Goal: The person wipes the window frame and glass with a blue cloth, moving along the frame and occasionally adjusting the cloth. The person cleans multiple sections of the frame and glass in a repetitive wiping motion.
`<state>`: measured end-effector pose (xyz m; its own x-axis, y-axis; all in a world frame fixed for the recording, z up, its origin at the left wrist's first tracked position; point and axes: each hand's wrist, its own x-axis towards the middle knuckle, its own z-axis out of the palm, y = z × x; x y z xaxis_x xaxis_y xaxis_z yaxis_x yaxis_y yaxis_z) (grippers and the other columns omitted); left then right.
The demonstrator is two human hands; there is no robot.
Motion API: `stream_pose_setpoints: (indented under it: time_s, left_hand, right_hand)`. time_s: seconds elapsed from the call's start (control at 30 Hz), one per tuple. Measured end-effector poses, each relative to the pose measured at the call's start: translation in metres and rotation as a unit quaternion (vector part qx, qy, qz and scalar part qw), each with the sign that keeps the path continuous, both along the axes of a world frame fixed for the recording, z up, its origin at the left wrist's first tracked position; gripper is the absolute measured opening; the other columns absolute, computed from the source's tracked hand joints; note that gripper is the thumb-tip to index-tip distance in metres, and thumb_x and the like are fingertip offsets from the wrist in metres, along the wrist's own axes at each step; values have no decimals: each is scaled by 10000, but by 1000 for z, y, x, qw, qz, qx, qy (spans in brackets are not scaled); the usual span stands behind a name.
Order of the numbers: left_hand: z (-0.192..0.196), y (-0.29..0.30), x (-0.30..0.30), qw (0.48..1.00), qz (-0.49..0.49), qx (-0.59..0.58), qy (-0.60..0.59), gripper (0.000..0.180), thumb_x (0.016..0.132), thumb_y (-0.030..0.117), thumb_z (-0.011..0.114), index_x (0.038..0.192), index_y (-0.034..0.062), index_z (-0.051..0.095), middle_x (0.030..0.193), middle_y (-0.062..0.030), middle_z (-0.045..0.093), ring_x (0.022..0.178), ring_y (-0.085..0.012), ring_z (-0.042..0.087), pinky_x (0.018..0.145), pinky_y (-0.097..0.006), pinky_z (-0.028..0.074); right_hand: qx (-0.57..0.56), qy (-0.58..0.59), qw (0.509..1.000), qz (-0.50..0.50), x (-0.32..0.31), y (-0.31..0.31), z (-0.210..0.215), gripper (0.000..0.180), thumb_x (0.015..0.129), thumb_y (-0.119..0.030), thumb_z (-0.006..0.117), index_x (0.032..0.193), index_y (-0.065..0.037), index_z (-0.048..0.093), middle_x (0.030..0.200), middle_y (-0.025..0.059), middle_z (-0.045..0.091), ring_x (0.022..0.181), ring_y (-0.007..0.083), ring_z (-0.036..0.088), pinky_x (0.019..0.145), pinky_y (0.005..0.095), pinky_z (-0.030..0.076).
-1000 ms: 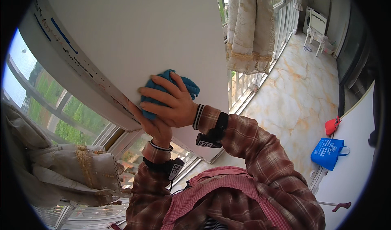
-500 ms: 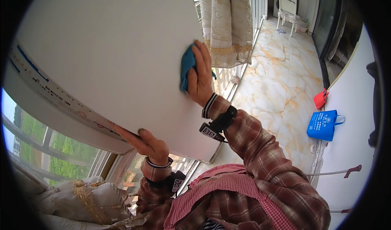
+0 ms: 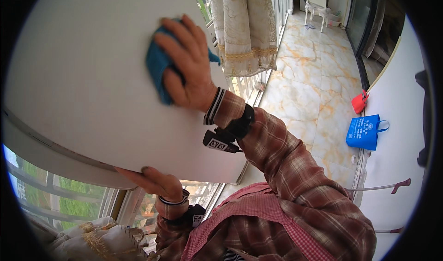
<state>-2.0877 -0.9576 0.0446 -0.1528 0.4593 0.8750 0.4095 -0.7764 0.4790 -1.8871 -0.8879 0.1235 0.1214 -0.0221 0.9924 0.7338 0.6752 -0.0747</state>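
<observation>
A crumpled teal-blue cloth [image 3: 158, 60] lay directly under the right hand [image 3: 189, 62], against the face of a large, smooth white panel [image 3: 92, 67]. The right hand was closed over the cloth, fingers across its top and thumb at its near side; a loose corner poked out to the right of the knuckles. Well apart from it, nearer the body and lower left, the left hand [image 3: 161, 183] clasped the panel's edge, its thumb at the face and its fingers along the narrow side. Beyond the left hand stood a window [image 3: 69, 189] with pale bars. To the right of the right hand hung a cream curtain [image 3: 247, 27] with gold trim; farther right, past the marble-patterned floor [image 3: 300, 85], were a blue rectangular bag [image 3: 363, 134] and a small red bag [image 3: 358, 104].
</observation>
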Motion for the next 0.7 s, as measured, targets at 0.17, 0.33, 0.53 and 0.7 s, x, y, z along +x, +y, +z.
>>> stream_pose_setpoints:
  time_s: [0.17, 0.33, 0.53, 0.7]
  left_hand:
    - [-1, 4, 2, 998, 61, 33, 8, 606, 1046, 280, 326, 1492, -85, 139, 1521, -265, 241, 1381, -362, 320, 1119, -435, 289]
    - [3, 6, 0, 937, 274, 108, 189, 608, 1044, 308, 331, 1486, -78, 169, 1503, -271, 272, 1326, -368, 407, 1087, -440, 356]
    - [15, -1, 14, 971, 222, 56, 66, 640, 1030, 361, 362, 1479, -64, 194, 1450, -274, 340, 1314, -386, 418, 1053, -455, 388]
    - [30, -17, 62, 891, 349, 115, 268, 596, 990, 342, 449, 1429, -26, 284, 1462, -280, 338, 1346, -442, 353, 1063, -544, 329]
  right_hand:
    - [-22, 183, 975, 121, 47, 24, -26, 420, 926, -49, 462, 1344, 0, 471, 1337, 183, 493, 1243, 312, 463, 1037, 355, 369]
    - [-289, 348, 817, 357, 71, 16, -86, 287, 1012, -146, 460, 1233, 3, 564, 1035, 61, 604, 880, 94, 542, 795, 220, 445]
    - [-303, 346, 816, 350, 83, 9, -138, 268, 1012, -183, 487, 1137, 5, 632, 780, -43, 572, 704, 38, 479, 649, 191, 430]
    - [-429, 359, 691, 458, 101, 11, -117, 291, 997, -183, 523, 1171, 16, 646, 846, -45, 627, 735, 21, 514, 662, 188, 456]
